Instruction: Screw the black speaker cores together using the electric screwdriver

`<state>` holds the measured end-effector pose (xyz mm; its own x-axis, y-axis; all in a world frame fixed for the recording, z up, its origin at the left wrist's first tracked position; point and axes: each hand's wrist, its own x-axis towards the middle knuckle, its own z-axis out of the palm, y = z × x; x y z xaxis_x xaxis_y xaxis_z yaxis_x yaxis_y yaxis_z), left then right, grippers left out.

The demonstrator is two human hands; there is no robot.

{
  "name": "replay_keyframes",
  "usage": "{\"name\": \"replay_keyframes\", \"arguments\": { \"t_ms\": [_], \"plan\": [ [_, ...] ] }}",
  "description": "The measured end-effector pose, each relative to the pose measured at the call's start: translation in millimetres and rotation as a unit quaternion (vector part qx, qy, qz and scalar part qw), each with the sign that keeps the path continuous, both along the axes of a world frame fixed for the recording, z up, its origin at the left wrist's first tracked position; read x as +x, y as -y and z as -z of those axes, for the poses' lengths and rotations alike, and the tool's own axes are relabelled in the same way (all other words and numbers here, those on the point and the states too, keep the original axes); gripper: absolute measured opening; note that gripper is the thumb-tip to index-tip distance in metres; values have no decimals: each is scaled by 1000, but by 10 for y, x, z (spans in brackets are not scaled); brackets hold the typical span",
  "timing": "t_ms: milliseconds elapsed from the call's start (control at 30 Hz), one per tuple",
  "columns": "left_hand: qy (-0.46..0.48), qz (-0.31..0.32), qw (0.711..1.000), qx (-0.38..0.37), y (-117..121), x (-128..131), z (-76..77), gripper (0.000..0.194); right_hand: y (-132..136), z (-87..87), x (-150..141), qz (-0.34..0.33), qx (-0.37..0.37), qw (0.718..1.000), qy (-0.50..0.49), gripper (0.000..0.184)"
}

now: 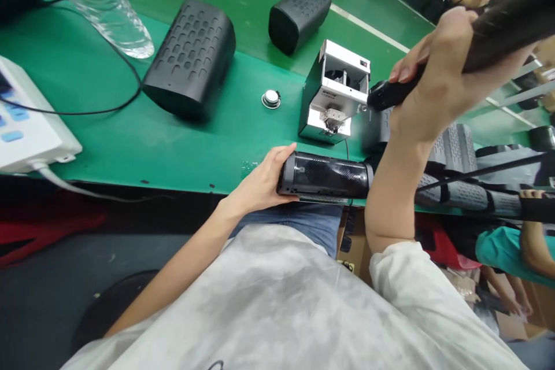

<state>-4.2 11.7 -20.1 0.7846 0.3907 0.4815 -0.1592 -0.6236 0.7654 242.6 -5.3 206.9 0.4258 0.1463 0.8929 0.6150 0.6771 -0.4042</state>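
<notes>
Black casing (pixel 332 176) sits clasped in the left hand (pixel 262 182), the right hand (pixel 440 84) grips a tool (pixel 511 23) at two o'clock—best keep both steady!

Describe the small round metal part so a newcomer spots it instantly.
On the green bench, look beyond the left hand, between the leftmost patterned black casing and the white-fronted machine. The small round part lies there: a silvery disc, far smaller and flatter than either neighbour.
</notes>
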Motion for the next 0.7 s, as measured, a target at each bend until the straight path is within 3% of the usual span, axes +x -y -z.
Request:
{"name": "replay_keyframes", "arguments": {
  "t_ms": [300, 500, 600, 700],
  "plan": [
    [5, 11, 1000, -8, -16, 11, 13, 149, -142, 115, 372, 28, -15, 999, 29, 27],
    [18, 9, 1000, -3, -4, 23, 16, 148, -149, 144, 355, 10, -16, 1000, -1, 21],
    [15, 6, 1000, 4, -1, 27, 5, 150, 57, 69, 322, 24, -106, 993, -40, 26],
    [12, 6, 1000, 11, -4, 27, -15, 152, 473, -141, 323, 27, -225, 972, -66, 41]
  ]
}}
